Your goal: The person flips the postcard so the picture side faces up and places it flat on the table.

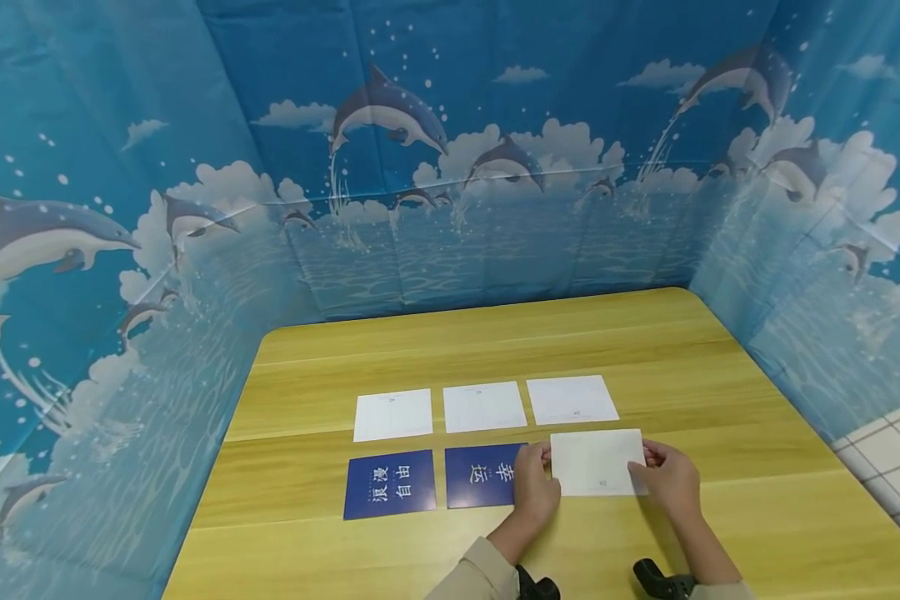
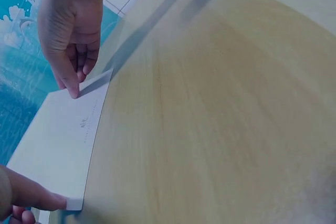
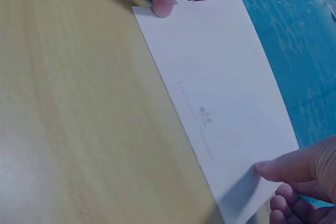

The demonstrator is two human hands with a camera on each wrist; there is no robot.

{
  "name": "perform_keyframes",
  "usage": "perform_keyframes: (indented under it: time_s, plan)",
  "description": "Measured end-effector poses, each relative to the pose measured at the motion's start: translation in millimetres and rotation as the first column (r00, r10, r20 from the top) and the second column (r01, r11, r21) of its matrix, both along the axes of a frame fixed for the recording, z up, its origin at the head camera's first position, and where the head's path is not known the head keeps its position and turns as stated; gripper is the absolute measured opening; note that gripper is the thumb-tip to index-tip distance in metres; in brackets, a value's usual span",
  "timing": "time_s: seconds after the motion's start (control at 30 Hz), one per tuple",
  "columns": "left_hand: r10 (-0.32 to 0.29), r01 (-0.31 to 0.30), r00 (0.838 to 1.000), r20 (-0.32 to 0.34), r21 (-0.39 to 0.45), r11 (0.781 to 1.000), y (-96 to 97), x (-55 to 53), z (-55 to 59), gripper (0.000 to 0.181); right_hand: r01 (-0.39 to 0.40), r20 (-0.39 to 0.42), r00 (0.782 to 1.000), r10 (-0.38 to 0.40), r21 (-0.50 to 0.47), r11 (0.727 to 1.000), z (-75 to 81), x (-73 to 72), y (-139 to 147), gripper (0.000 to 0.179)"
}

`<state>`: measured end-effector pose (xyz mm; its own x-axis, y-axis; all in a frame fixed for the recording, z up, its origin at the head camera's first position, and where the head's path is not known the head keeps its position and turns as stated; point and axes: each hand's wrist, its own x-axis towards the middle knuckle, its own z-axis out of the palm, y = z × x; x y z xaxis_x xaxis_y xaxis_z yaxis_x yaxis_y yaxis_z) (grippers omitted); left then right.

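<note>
A white card (image 1: pixel 596 462) with a small grey emblem near its lower edge is held between both hands, close over the table. My left hand (image 1: pixel 536 486) pinches its left end, thumb on top and fingers beneath. At the other end my right hand (image 1: pixel 671 478) pinches the card the same way; the right wrist view shows that thumb (image 3: pixel 278 170) lying on the white face. Just left of the card lies a blue card (image 1: pixel 482 477) with white characters, its right edge partly behind my left hand. The held card's underside is hidden.
Another blue card (image 1: pixel 390 485) lies further left. Behind, three white cards form a row: left (image 1: pixel 393 415), middle (image 1: pixel 484 407) and right (image 1: pixel 572 400). The wooden table (image 1: pixel 307 558) is bordered by a dolphin-print curtain (image 1: pixel 495 250); floor tiles (image 1: pixel 888 450) show at right.
</note>
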<state>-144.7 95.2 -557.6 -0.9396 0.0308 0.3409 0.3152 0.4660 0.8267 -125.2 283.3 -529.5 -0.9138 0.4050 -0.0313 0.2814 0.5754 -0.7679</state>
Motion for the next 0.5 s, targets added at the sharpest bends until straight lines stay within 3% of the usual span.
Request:
perform_keyframes:
  time_s: [0.23, 0.5]
  plan:
    - [0.002, -0.005, 0.999, -0.049, -0.061, 0.998, -0.3, 0.9, 2.5, 0.023, -0.077, -0.005, 0.997, 0.077, 0.009, 0.997, 6.9, 1.3, 7.0, 0.048]
    - [-0.014, 0.007, 0.998, -0.066, -0.098, 0.995, -3.5, -1.3, 3.7, 0.012, -0.056, -0.003, 0.998, 0.056, -0.006, 0.998, 3.3, 2.7, 9.8, 0.042]
